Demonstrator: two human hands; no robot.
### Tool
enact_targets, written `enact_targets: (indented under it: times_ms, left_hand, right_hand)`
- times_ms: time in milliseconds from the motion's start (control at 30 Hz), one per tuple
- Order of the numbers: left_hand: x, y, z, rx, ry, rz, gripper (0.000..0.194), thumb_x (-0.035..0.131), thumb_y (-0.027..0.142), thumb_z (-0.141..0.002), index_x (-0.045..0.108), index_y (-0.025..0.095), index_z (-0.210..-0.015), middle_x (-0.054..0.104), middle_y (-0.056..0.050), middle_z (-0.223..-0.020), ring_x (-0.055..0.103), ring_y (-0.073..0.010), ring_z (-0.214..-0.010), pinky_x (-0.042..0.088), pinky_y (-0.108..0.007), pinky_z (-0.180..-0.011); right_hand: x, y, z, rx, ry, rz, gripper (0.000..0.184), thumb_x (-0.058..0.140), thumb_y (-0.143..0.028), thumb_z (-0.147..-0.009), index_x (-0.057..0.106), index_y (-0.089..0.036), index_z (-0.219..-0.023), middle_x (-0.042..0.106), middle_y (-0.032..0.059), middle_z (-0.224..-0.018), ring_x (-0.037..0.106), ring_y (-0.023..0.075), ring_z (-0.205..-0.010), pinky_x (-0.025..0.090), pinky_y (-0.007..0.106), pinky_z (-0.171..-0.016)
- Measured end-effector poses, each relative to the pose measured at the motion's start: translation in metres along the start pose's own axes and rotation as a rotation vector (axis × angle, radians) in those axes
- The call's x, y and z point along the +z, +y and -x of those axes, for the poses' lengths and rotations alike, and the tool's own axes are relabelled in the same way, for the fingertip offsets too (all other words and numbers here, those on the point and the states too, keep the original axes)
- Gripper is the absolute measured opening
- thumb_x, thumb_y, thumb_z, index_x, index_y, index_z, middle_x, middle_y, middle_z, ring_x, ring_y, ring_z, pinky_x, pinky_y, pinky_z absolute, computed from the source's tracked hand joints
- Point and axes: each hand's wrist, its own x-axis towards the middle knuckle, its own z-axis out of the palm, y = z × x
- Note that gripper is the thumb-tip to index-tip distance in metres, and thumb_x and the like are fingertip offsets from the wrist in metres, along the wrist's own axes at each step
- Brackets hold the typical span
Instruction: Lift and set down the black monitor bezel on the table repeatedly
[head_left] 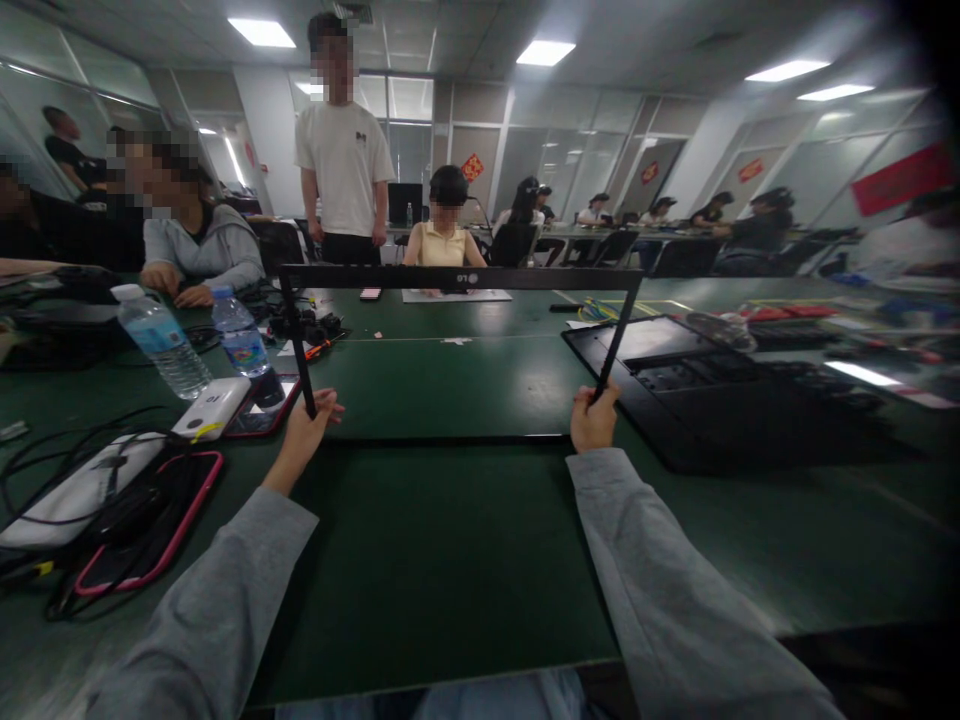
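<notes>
A thin black rectangular screen frame (459, 278) stands upright on the green table (450, 560), its bottom bar resting on the surface. My left hand (306, 430) is closed around the frame's left side bar near the bottom. My right hand (592, 418) is closed around the right side bar near its lower end. Both arms wear grey sleeves. Through the frame I see the table beyond.
Two water bottles (161, 345), a white power bank (210, 408), phones and cables lie at the left. A black laptop body (697, 385) lies open-faced at the right. Several people sit or stand behind the table, one in a white shirt (343, 165).
</notes>
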Motion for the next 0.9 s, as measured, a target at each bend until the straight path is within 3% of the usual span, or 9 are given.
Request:
enact_targets:
  times_ms: [100,200,300,400,533,700,900]
  left_hand:
    - [-0.002,-0.010,-0.003,0.048,0.016,-0.088,0.075,0.063,0.070,-0.078,0.058,0.011,-0.125,0.074,-0.012,-0.097,0.068,-0.0183,-0.069,0.055,-0.036,-0.072]
    - [-0.005,-0.020,-0.006,0.071,0.006,-0.189,0.067,0.060,0.062,-0.082,0.059,0.012,-0.127,0.074,-0.009,-0.092,0.067,-0.0181,-0.066,0.054,-0.035,-0.069]
    - [-0.009,-0.026,-0.006,0.020,-0.008,-0.323,0.054,0.054,0.058,-0.084,0.067,0.013,-0.113,0.073,-0.008,-0.083,0.067,-0.0210,-0.066,0.052,-0.034,-0.067]
    - [-0.010,-0.024,-0.003,-0.032,0.024,-0.473,0.046,0.052,0.056,-0.086,0.071,0.017,-0.102,0.075,-0.011,-0.085,0.071,-0.0268,-0.078,0.052,-0.038,-0.073]
    - [-0.007,-0.011,0.004,0.025,0.153,-0.622,0.048,0.047,0.054,-0.093,0.068,0.018,-0.116,0.076,-0.016,-0.103,0.072,-0.0335,-0.098,0.052,-0.044,-0.086]
    - [-0.005,0.003,0.009,0.166,0.364,-0.655,0.053,0.036,0.053,-0.099,0.053,0.015,-0.133,0.073,-0.017,-0.113,0.070,-0.0343,-0.104,0.050,-0.047,-0.091]
    - [-0.006,0.004,0.011,0.251,0.358,-0.613,0.045,0.038,0.053,-0.100,0.049,0.015,-0.121,0.074,-0.015,-0.107,0.071,-0.0310,-0.097,0.048,-0.045,-0.096]
  right_hand:
    - [0.005,0.008,0.001,0.094,-0.074,0.039,0.055,0.043,-0.037,-0.091,0.047,-0.011,-0.139,0.068,0.0138,-0.097,0.065,0.0278,-0.085,0.051,0.049,-0.087]
    - [0.008,0.013,0.000,0.116,-0.195,0.069,0.040,0.046,-0.033,-0.088,0.061,-0.015,-0.120,0.070,0.0146,-0.098,0.066,0.0281,-0.088,0.051,0.047,-0.088]
    - [0.009,0.018,-0.001,0.159,-0.297,0.136,0.030,0.054,-0.030,-0.082,0.067,-0.016,-0.105,0.071,0.0149,-0.096,0.067,0.0290,-0.090,0.052,0.047,-0.088]
    - [0.009,0.020,-0.001,0.199,-0.335,0.149,0.029,0.060,-0.028,-0.076,0.068,-0.017,-0.102,0.072,0.0143,-0.094,0.068,0.0293,-0.091,0.053,0.047,-0.089]
    - [0.007,0.013,0.000,0.112,-0.183,0.084,0.036,0.058,-0.031,-0.078,0.067,-0.017,-0.109,0.072,0.0142,-0.098,0.068,0.0286,-0.093,0.052,0.047,-0.091]
    - [0.002,-0.005,0.000,-0.045,0.027,0.006,0.048,0.044,-0.039,-0.090,0.054,-0.011,-0.128,0.068,0.0199,-0.112,0.067,0.0298,-0.097,0.052,0.048,-0.089]
    - [-0.002,-0.015,0.003,-0.063,0.085,-0.084,0.042,0.036,-0.039,-0.097,0.041,-0.014,-0.131,0.064,0.0080,-0.089,0.064,0.0233,-0.078,0.052,0.044,-0.083]
